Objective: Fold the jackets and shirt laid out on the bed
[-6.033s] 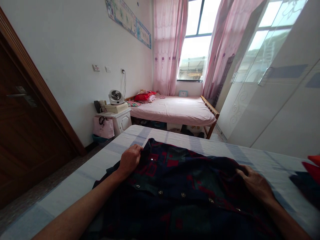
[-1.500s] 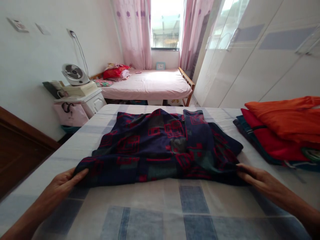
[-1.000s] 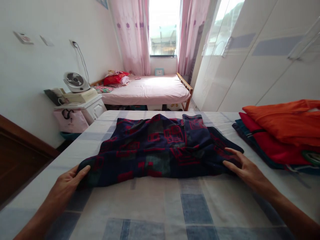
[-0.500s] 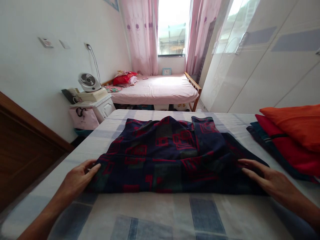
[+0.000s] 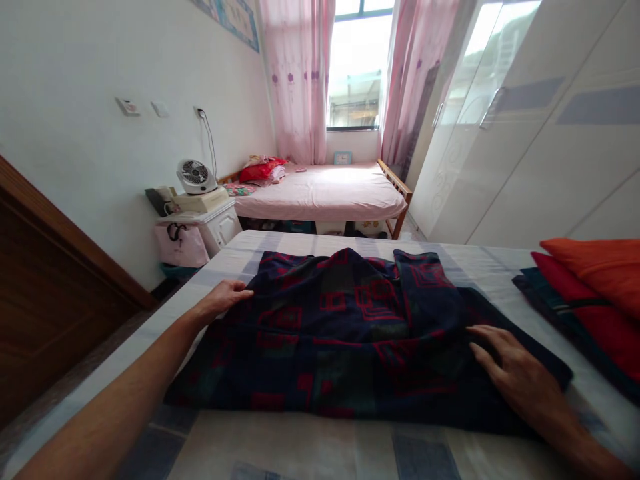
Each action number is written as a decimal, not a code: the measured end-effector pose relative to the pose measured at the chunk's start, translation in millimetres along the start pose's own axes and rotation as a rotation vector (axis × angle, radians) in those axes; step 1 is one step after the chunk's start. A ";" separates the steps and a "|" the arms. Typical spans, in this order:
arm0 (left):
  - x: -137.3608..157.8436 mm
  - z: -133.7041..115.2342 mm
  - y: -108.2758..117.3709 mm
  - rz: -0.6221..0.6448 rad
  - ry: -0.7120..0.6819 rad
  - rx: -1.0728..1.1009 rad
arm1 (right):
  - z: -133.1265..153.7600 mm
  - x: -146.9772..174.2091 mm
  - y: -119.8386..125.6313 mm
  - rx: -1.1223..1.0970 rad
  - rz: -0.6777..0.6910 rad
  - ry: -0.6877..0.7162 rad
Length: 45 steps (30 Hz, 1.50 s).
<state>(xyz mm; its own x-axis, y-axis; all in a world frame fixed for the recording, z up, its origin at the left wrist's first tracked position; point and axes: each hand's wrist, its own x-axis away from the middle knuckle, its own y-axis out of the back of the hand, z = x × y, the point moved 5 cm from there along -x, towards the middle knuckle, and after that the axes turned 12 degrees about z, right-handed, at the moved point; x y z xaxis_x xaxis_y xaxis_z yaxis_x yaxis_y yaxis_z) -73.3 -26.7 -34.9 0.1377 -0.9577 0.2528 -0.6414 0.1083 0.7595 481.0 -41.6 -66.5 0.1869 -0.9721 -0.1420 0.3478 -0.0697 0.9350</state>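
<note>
Bare left hand (image 5: 226, 299) touching the navy, red-patterned cloth garment (image 5: 345, 333) at ten o'clock, can't tell if pinching; right hand (image 5: 520, 373) at three, grip spread!

Near bed (image 5: 300, 443), right in front of me: wht sheet (image 5: 425, 457) w/ blue-grey blocks & stripes. Directly on it, approx. mid: dk navy garment (image 5: 340, 320), red + dk green geom. pattern, spread wide L to R; edge nearest me roughly straight, far side uneven w/ folds. Strip of sheet shows betw. it & me. To my R, near garment but apart: stack of folded clothes (image 5: 595, 310), orange on top, red under, dk teal/navy at bottom; R end cut off by view.
</note>
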 end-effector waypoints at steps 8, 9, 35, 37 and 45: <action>-11.8 17.6 22.3 -0.262 0.076 -0.234 | -2.0 3.8 -7.0 0.080 -0.024 0.059; -16.0 13.7 22.5 -0.282 0.054 -0.261 | -1.8 3.6 -7.2 0.077 -0.027 0.059; 39.6 1.3 -72.9 -0.231 -0.494 -0.648 | -31.6 -124.3 27.0 0.296 0.165 -0.216; 37.3 3.3 -76.6 -0.190 -0.437 -0.668 | -40.3 -121.7 30.8 0.300 0.119 -0.281; 39.5 1.2 -75.5 -0.142 -0.389 -0.693 | -28.3 -112.6 35.7 0.067 0.086 -0.289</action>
<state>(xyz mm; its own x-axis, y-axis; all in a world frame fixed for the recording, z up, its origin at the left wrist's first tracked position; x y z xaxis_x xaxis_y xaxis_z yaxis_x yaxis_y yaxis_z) -20.4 -73.0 -82.9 -0.1719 -0.9851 -0.0044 -0.0064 -0.0033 1.0000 498.4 71.8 -26.3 -0.0597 -0.9978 0.0282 0.2792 0.0104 0.9602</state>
